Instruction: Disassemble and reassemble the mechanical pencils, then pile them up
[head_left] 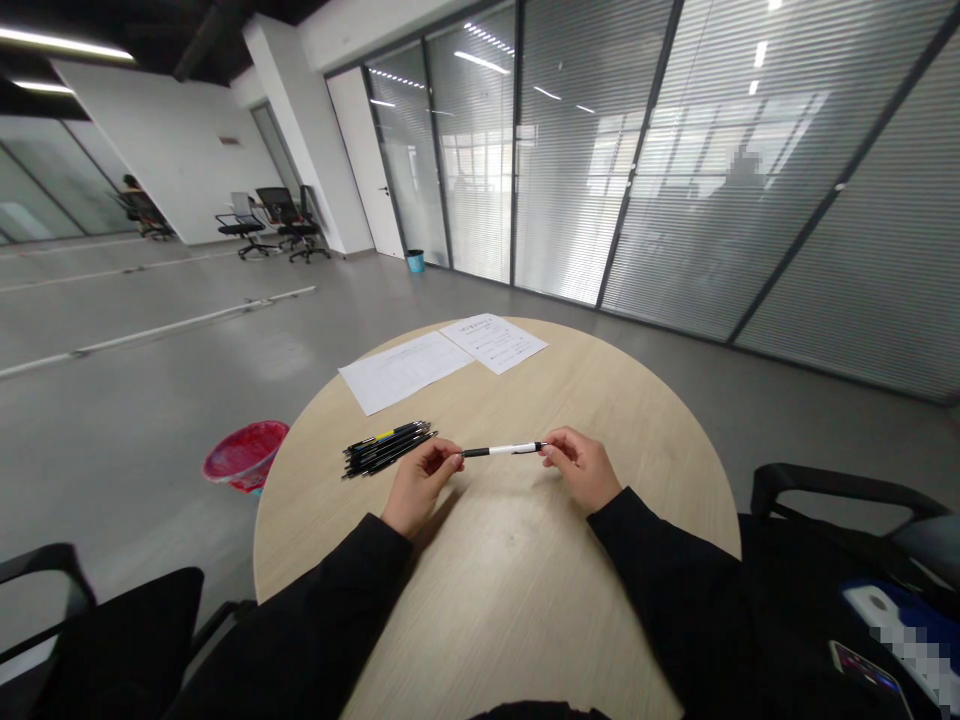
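Between my two hands, a black and white pen (pixel 501 450) is held level above the round wooden table. My left hand (pixel 424 482) pinches its black end between thumb and fingers. At the other end, my right hand (pixel 583 466) grips the tip by the white part in the same way. A pile of several dark pens (pixel 386 450), one with a yellow band, lies on the tabletop just left of my left hand.
Two printed sheets, a left one (pixel 405 370) and a right one (pixel 495 343), lie toward the far edge of the round table (pixel 600 390). A red bin (pixel 246 455) stands on the floor at left. Black chairs flank the table, a phone (pixel 870 668) lying on the right one (pixel 795 590).
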